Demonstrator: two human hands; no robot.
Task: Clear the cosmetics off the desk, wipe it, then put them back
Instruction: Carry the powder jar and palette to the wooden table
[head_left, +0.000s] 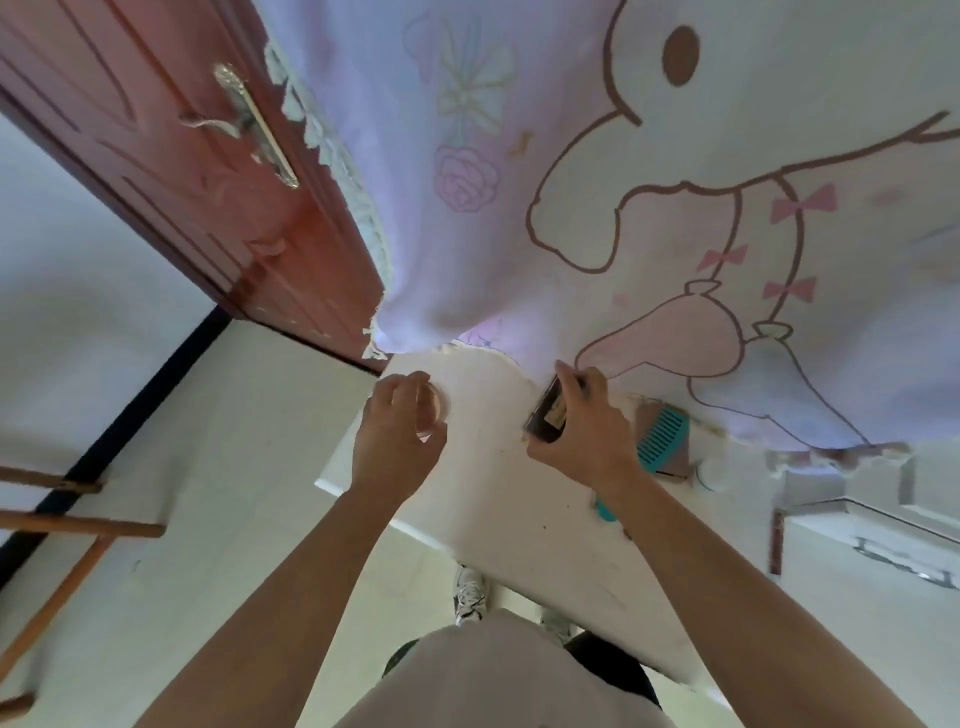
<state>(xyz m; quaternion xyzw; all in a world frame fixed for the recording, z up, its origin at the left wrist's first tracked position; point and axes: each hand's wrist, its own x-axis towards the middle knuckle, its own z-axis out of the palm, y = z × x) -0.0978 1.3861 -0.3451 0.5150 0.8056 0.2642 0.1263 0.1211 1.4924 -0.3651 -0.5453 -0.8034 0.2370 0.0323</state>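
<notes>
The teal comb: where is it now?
In the head view, the teal comb lies at the right of the white desk, beside the right hand, which grips a dark case.

Matt desk (493, 499) — glossy wooden door (130, 135)

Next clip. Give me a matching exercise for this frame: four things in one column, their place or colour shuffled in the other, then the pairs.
Things:
1. round jar
2. dark case
3. comb
4. door

Place or colour:
A. red-brown, with a metal handle
B. held in the left hand
C. teal, lying on the desk
D. held in the right hand

Pairs: 1-B, 2-D, 3-C, 4-A
</notes>
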